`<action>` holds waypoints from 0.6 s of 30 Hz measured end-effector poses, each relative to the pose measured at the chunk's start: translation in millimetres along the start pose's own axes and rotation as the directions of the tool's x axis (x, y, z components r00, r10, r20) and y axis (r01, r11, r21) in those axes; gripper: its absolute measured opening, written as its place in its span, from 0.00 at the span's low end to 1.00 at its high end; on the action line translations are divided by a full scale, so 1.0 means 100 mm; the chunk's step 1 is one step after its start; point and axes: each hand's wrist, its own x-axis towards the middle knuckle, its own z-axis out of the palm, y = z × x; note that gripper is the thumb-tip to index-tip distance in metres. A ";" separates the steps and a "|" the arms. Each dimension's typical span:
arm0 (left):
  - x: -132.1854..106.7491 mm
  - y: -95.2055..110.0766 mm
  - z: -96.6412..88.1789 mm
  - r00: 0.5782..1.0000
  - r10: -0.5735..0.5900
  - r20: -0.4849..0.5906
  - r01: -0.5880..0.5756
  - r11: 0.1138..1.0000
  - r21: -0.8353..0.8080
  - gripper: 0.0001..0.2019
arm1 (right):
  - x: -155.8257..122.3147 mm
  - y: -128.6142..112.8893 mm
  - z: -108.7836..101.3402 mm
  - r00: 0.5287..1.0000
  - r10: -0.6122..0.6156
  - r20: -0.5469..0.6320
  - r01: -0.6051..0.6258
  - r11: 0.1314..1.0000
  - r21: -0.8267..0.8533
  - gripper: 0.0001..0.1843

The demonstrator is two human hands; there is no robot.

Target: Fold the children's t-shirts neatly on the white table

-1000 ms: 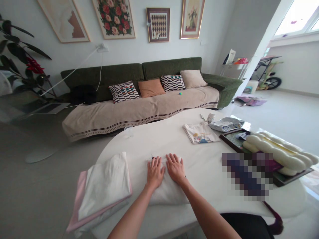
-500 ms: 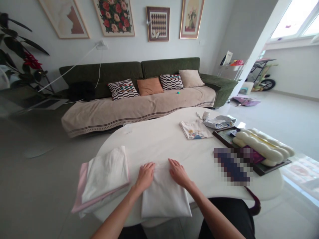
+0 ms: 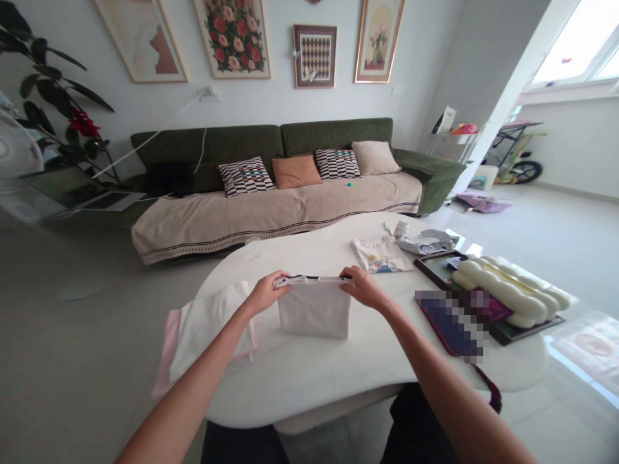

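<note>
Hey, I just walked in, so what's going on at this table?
A person is holding up a folded white cloth over the white table, with the left hand on one upper corner and the right hand on the other. I can't tell whether its lower edge touches the tabletop. Some white and pink fabric lies to the left, and a folded printed shirt lies farther back, to the right.

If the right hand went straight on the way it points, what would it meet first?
The right hand would first meet the folded white cloth it grips; beyond that, depth is unclear.
</note>
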 end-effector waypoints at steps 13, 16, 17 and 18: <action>-0.97 -0.07 0.66 0.924 0.242 0.294 -0.316 0.918 0.237 0.23 | -1.17 0.24 0.88 0.995 -0.094 -0.024 0.095 0.994 0.049 0.27; -0.80 -0.13 0.59 0.955 0.224 0.192 -0.260 0.946 0.191 0.18 | -1.26 0.24 0.98 0.997 -0.017 -0.081 0.030 0.986 0.163 0.22; -0.67 -0.12 0.57 0.966 0.222 0.131 -0.244 0.951 0.190 0.18 | -1.25 0.18 0.98 0.994 0.016 -0.112 0.006 0.982 0.187 0.20; -0.52 -0.12 0.56 0.971 0.223 0.084 -0.236 0.951 0.201 0.18 | -1.22 0.09 0.99 0.990 0.042 -0.132 -0.015 0.980 0.200 0.19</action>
